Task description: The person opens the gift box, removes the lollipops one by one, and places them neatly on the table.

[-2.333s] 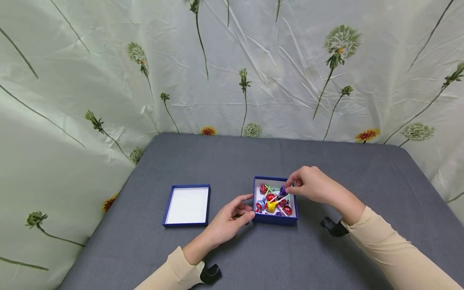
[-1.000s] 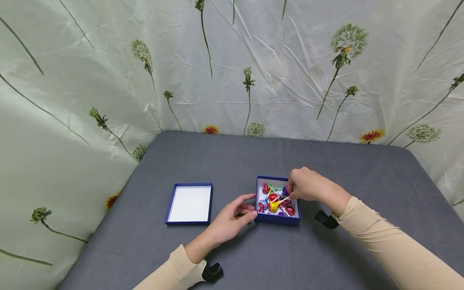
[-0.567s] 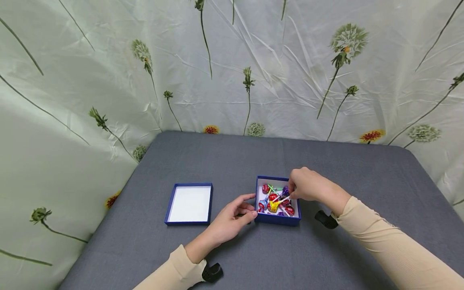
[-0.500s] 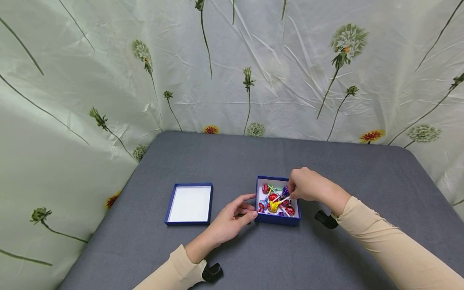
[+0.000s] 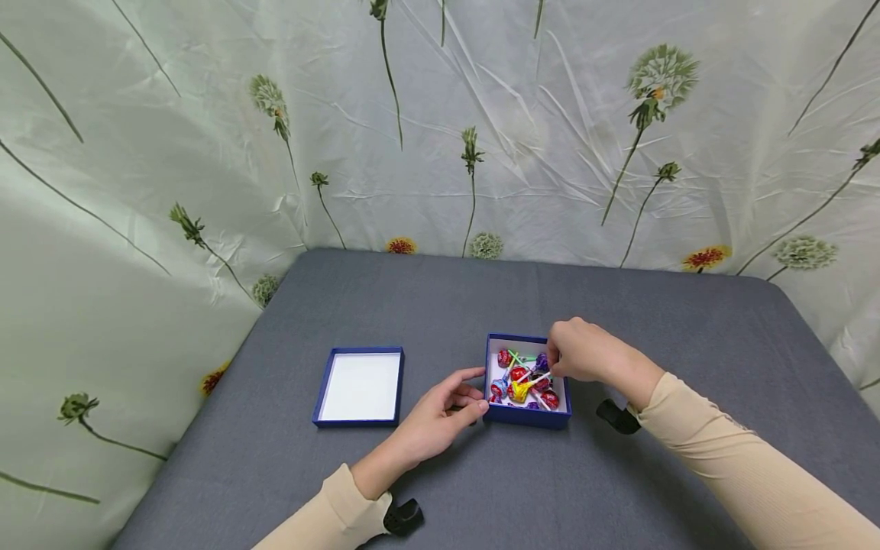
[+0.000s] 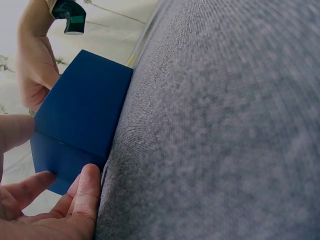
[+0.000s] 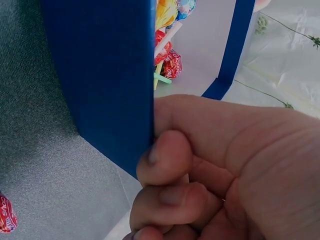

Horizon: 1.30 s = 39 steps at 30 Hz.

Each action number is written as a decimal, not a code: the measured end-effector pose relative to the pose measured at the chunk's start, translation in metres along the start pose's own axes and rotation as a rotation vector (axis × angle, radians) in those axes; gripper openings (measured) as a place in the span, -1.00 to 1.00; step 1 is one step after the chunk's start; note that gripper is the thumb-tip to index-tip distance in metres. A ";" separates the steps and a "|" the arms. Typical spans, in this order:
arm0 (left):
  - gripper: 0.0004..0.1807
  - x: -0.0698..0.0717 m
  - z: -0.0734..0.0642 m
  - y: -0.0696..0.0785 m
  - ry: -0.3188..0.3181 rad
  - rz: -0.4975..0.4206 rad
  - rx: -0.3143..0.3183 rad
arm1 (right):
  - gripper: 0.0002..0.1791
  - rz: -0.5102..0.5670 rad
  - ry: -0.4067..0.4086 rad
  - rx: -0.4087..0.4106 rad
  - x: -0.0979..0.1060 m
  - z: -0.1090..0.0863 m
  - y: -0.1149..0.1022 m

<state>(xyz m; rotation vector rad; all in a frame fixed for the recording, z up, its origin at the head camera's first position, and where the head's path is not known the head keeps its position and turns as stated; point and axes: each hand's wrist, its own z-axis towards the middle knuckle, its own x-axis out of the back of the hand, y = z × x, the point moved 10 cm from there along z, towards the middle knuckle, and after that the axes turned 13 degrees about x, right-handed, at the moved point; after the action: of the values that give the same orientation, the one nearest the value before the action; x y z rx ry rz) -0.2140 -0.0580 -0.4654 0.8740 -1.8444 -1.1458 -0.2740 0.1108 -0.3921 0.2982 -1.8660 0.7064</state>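
A shallow blue box (image 5: pixel 525 417) with a white inside stands on the grey table, holding several wrapped lollipops. My left hand (image 5: pixel 443 412) rests relaxed fingers along the box's left wall, thumb near the front left corner; the left wrist view shows the fingertips touching the wall. Over the right rim, my right hand (image 5: pixel 591 355) reaches in with thumb and forefinger together at the white stick end of a yellow lollipop (image 5: pixel 519 391). Their tips are partly hidden behind the wall. Its other fingers curl outside the wall (image 7: pixel 105 85). A purple lollipop (image 5: pixel 541 361) lies beside them.
A matching square blue lid (image 5: pixel 359 386), white inside, lies to the left of the box. One red-wrapped lollipop (image 7: pixel 6 215) shows on the table in the right wrist view. A flower-print curtain (image 5: pixel 426 92) hangs behind the table.
Since the oldest frame, my right hand has lowered over the box's right rim, from beside the purple lollipop to the white stick's end. During the last second nothing visibly moves.
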 end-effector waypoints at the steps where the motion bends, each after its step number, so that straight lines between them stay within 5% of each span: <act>1: -0.45 0.000 0.000 0.000 0.001 0.000 0.000 | -0.80 -0.005 0.001 0.003 0.000 0.000 0.000; 39: -0.44 0.000 0.002 -0.004 0.001 0.004 0.029 | -0.83 0.110 0.106 0.039 0.003 -0.016 0.003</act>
<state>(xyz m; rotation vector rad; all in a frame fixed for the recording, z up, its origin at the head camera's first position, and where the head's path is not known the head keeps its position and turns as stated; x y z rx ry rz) -0.2151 -0.0589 -0.4700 0.8866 -1.8648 -1.1186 -0.2644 0.1231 -0.3861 0.1806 -1.7799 0.8181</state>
